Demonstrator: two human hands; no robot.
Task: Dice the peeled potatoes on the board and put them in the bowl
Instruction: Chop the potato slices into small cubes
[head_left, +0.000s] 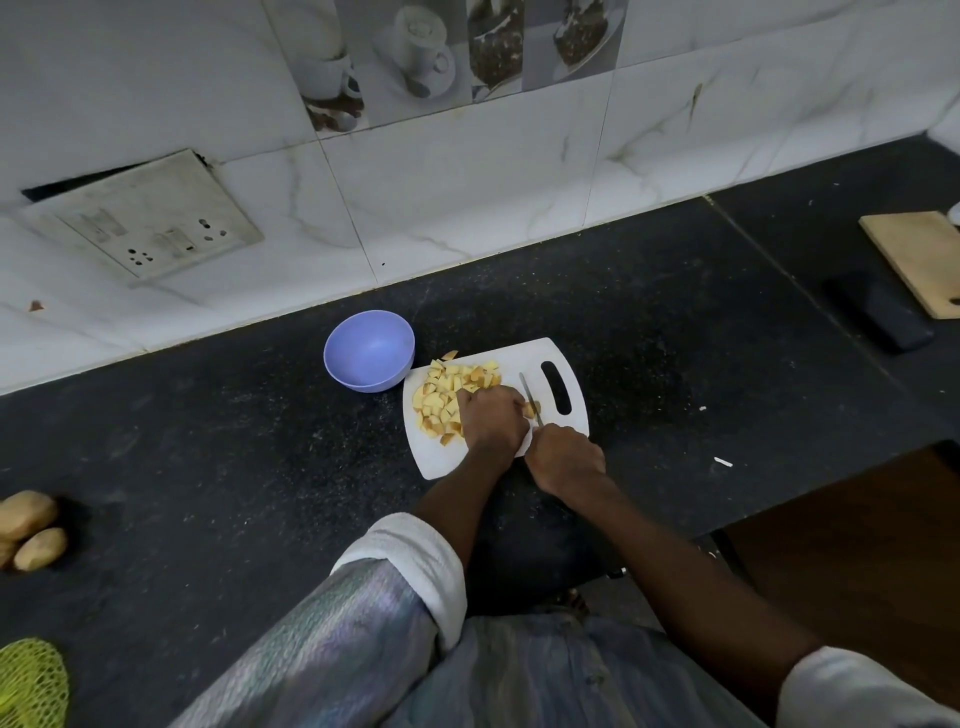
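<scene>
On white board (452, 457), L hand (491, 418) curled over potato piece (530, 409), R hand (566, 457) gripping knife (530, 397)

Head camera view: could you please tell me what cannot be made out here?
- Knife handle: hidden inside the right hand; only the thin steel blade shows.
- Potato piece being cut: mostly covered by the left hand.
- Yellow mesh bag: cut off by the frame's edge.

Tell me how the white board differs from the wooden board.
The white board is pale plastic; the wooden board is tan wood. The white board lies in front of the person, with potato dice on it and both hands working over it; the wooden board lies far off to the right, nothing visible on it, partly out of view. Both lie flat on the dark counter.
</scene>
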